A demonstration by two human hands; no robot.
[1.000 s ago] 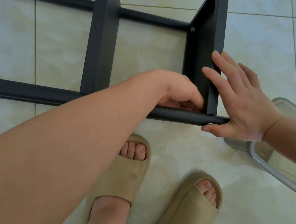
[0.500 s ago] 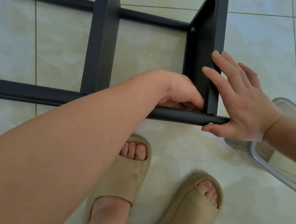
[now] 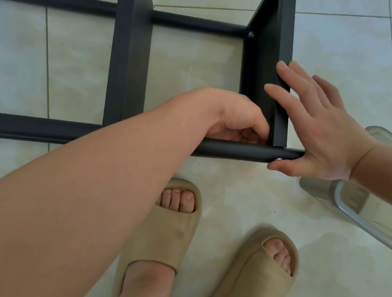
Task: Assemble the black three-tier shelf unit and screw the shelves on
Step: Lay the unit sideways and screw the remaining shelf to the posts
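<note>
From the head view, the black shelf unit lies on its side on the tiled floor, and its near rail runs across in front of the person's feet. Just beyond that rail's right end stands the end shelf. The middle shelf crosses further left.

The left hand reaches over the rail into the corner at the end shelf's base. Its fingers are curled under, and I cannot tell what they hold, if anything. The right hand has its fingers spread straight against the end shelf's outer edge. Its thumb lies on the rail tip beside a screw head.

A clear tub sits just right of the rail. Tan sandals stand on the near side.
</note>
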